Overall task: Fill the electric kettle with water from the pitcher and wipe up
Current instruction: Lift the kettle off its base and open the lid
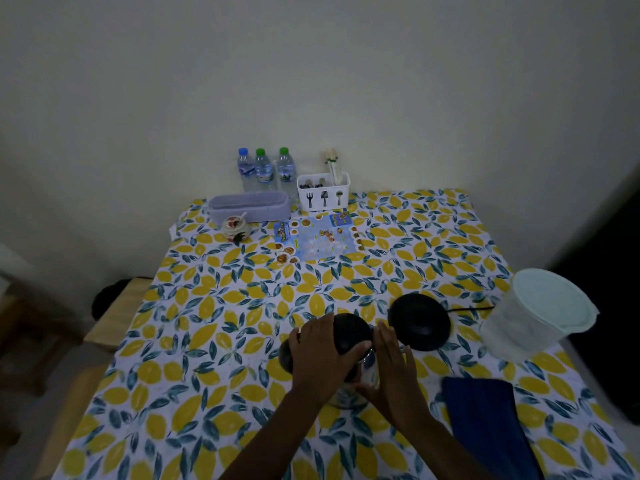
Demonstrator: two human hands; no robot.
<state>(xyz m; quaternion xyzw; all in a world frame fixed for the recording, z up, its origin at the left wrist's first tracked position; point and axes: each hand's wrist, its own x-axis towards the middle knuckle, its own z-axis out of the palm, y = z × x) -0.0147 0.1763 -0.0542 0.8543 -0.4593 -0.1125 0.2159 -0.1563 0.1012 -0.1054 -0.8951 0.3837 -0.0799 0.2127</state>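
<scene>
Your left hand (320,355) grips the kettle (346,362) lid, your right hand (393,372) lies open against its side; open it next, then fetch the pitcher (533,317) off right.

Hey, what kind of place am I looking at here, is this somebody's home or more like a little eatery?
Hard to say for sure; it could be a small eatery or a home dining table. A food menu sheet lies on the lemon-print tablecloth, with a cutlery caddy and three water bottles against the wall.
</scene>
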